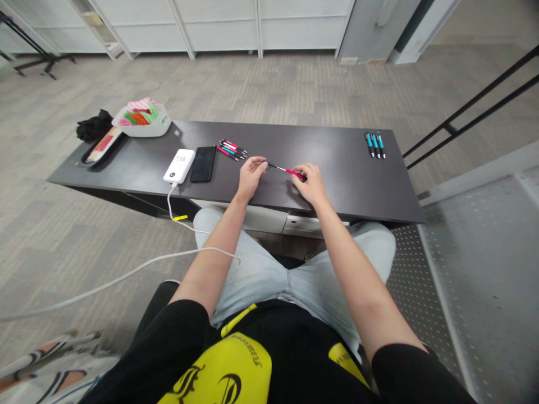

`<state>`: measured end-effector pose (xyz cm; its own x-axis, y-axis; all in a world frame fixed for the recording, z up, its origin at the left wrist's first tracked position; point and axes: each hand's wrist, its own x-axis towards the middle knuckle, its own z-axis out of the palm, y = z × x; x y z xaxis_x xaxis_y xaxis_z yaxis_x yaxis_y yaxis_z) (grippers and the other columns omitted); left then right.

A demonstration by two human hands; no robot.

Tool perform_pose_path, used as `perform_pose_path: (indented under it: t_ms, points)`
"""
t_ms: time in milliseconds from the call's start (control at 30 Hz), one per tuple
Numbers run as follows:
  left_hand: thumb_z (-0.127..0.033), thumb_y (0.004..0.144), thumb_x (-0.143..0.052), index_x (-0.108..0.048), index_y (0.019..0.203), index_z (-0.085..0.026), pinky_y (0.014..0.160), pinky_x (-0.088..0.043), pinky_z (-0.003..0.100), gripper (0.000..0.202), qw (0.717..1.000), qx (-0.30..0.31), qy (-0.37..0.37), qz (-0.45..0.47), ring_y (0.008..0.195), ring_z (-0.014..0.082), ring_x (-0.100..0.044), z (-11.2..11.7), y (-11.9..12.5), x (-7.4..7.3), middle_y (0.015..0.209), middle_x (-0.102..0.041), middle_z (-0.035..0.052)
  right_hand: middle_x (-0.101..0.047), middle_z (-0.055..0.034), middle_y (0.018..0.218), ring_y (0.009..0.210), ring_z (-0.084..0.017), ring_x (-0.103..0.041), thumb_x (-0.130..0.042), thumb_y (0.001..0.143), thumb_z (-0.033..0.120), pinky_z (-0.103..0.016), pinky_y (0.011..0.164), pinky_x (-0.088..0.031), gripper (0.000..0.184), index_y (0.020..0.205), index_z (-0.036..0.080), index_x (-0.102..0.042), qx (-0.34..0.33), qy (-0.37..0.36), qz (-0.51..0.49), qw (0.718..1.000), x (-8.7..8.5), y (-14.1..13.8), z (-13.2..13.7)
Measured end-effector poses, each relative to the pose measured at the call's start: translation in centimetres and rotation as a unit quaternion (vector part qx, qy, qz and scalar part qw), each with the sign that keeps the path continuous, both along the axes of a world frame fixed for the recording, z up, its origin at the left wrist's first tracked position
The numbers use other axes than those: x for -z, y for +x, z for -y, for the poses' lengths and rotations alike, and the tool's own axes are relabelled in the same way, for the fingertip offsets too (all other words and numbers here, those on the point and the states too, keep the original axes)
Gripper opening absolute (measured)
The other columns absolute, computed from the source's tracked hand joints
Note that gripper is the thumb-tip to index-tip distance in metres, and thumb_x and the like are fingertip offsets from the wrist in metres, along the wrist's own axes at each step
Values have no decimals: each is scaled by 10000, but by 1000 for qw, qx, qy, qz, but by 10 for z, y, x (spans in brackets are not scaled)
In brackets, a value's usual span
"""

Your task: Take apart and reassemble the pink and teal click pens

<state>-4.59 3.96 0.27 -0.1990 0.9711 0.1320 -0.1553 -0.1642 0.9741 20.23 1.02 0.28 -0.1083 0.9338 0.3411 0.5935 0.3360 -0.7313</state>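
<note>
Above the dark table my left hand (pixel 251 176) pinches the black end piece (pixel 270 165) of a ballpoint pen. Fingers of my right hand (pixel 310 182) are closed round its red barrel (pixel 295 173). Between the two parts a thin pale refill (pixel 281 168) shows, so the pen looks pulled apart lengthwise. Left of my left hand lies a loose group of pens (pixel 231 150), red, teal and black. Three teal and black pens (pixel 375 146) lie side by side at the table's right end.
A black phone (pixel 202 164) and a white power bank (pixel 179 166) with a white cable (pixel 170 202) lie to the left. Farther left are a white basket (pixel 147 130) with colourful packets, a black tray (pixel 101 152) and black cloth (pixel 93 127). A black metal frame (pixel 450 130) stands right.
</note>
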Motion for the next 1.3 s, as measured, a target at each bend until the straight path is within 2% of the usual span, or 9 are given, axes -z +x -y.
perform_pose_path:
  t_ms: [267, 467, 633, 967, 1133, 1300]
  points:
    - [-469, 888, -1159, -812, 1013, -252, 959, -716, 363, 428, 994, 83, 17, -71, 979, 228, -845, 3, -2, 6, 1068, -899, 65, -859, -145, 1153, 1179, -438, -761, -832, 1009, 387, -687, 1230, -635, 97, 1063, 312, -863, -30, 14, -37, 999, 5, 1, -2]
    - [-486, 836, -1181, -872, 972, -252, 938, -728, 374, 411, 994, 94, 1, -61, 939, 234, -844, 4, -1, 2, 1006, -919, 67, -843, -139, 1187, 1151, -400, -780, -848, 1014, 398, -607, 1186, -689, 99, 1066, 314, -853, -40, 3, -81, 996, 8, 0, -2]
    - [-567, 808, -1208, -888, 963, -262, 924, -734, 388, 468, 994, 97, 0, -55, 917, 242, -844, 4, -1, 3, 976, -918, 69, -832, -140, 1170, 1135, -401, -765, -871, 1024, 413, -618, 1176, -696, 110, 1076, 316, -854, -46, -2, -89, 995, 6, 1, -2]
    - [-679, 840, -1184, -886, 1008, -261, 1028, -752, 433, 541, 989, 118, 23, -81, 1025, 276, -885, 1, -6, 13, 1062, -943, 88, -808, -121, 1165, 1137, -388, -757, -918, 1063, 508, -619, 1209, -676, 211, 1074, 318, -827, -37, -14, -91, 995, 1, 0, 1]
    - [-633, 856, -1173, -896, 1022, -260, 1018, -749, 434, 493, 988, 127, 25, -86, 1014, 275, -876, 2, -6, 11, 1067, -945, 94, -831, -128, 1199, 1165, -382, -767, -892, 1074, 509, -600, 1218, -676, 200, 1062, 313, -854, -38, -19, -104, 994, -1, -1, 2]
    - [-552, 866, -1164, -890, 1004, -265, 1013, -750, 438, 420, 990, 114, 4, -86, 1005, 278, -874, 3, -3, 8, 1044, -940, 83, -843, -128, 1148, 1150, -385, -775, -834, 1150, 609, -597, 1209, -676, 320, 1019, 318, -830, -34, -50, -103, 993, -6, -5, 4]
